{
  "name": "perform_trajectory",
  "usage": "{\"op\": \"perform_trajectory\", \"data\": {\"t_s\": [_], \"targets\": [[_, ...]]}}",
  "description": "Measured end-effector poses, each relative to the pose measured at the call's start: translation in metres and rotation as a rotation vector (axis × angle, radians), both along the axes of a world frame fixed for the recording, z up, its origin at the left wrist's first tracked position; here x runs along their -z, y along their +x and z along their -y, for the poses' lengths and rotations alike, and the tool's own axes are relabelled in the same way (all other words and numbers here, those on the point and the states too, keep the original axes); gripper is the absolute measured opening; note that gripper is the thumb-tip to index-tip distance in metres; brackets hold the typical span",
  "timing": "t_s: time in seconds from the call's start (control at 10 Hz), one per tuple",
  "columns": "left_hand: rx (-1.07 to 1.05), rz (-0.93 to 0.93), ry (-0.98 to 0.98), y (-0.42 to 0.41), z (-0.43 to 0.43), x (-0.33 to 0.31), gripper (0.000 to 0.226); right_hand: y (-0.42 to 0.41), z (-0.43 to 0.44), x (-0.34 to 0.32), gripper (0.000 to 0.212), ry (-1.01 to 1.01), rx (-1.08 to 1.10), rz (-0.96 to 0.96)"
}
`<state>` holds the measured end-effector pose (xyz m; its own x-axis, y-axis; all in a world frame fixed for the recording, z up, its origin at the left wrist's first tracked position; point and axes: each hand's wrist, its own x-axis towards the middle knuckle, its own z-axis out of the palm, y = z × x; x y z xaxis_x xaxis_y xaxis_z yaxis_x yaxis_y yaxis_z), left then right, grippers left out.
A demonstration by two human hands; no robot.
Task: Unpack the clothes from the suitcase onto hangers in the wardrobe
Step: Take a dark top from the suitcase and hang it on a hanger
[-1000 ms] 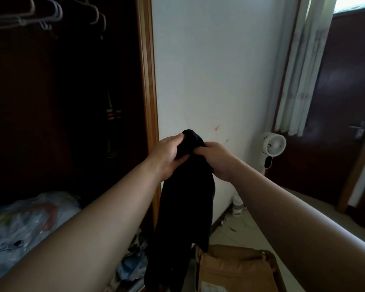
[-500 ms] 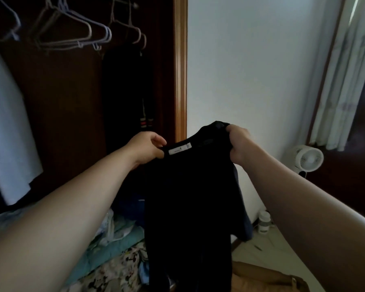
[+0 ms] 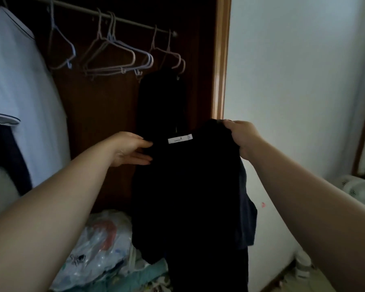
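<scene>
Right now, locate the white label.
Head view, centre: the white label sits at the top of the black garment, between the left hand and right hand.

The black top (image 3: 188,186) is hanging as soft, matt cloth, and its white label (image 3: 180,138) is looking like smooth woven tape. The hangers (image 3: 114,57) are showing a thin, smooth, pale coating, and the rail (image 3: 131,21) is looking like dull grey metal. The wardrobe panel (image 3: 105,106) and door frame (image 3: 220,60) are showing varnished wood, with the frame catching a slight gloss. The bag (image 3: 101,245) is gleaming as crinkled plastic, and the wall (image 3: 293,81) is showing flat matt paint.
</scene>
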<state>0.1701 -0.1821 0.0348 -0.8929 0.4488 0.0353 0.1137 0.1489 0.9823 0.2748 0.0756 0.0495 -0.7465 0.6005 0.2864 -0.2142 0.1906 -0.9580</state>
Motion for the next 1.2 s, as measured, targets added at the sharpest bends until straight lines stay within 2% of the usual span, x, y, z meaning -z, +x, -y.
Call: {"op": "perform_trajectory", "data": {"t_s": [0.1, 0.2, 0.3, 0.4, 0.5, 0.6, 0.7, 0.8, 0.9, 1.0, 1.2], "targets": [[0.12, 0.03, 0.117, -0.025, 0.015, -0.026, 0.012, -0.039, 0.002, -0.02, 0.029, 0.086, 0.042, 0.033], [0.023, 0.03, 0.302, -0.053, 0.02, -0.049, 0.016, -0.078, 0.009, -0.04, 0.034, 0.158, 0.052, 0.066], [-0.196, -0.03, 0.427, -0.084, 0.018, -0.072, 0.003, -0.114, 0.025, -0.059, 0.031, 0.136, -0.027, 0.074], [-0.3, -0.106, 0.444, -0.114, 0.02, -0.091, 0.008, -0.147, 0.047, -0.076, 0.02, 0.152, -0.134, 0.057], [-0.343, -0.175, 0.438, -0.144, 0.024, -0.106, 0.016, -0.187, 0.071, -0.101, 0.017, 0.144, -0.142, -0.128], [-0.35, -0.231, 0.388, -0.168, 0.025, -0.113, 0.018, -0.214, 0.092, -0.13, 0.031, 0.166, -0.136, -0.234], [-0.331, -0.218, 0.377, -0.193, 0.03, -0.117, 0.013, -0.239, 0.107, -0.152, 0.035, 0.144, -0.118, -0.272], [-0.312, -0.208, 0.377, -0.211, 0.035, -0.121, 0.008, -0.274, 0.11, -0.183, 0.028, 0.168, -0.046, -0.164], [-0.31, -0.214, 0.383, -0.228, 0.041, -0.125, 0.028, -0.303, 0.102, -0.203, 0.022, 0.271, -0.05, -0.177], [-0.351, -0.23, 0.377, -0.242, 0.046, -0.13, 0.039, -0.311, 0.112, -0.207, 0.009, 0.105, -0.201, -0.3], [-0.384, -0.192, 0.351, -0.26, 0.052, -0.134, 0.043, -0.313, 0.144, -0.219, 0.026, -0.017, -0.424, -0.281]]}}
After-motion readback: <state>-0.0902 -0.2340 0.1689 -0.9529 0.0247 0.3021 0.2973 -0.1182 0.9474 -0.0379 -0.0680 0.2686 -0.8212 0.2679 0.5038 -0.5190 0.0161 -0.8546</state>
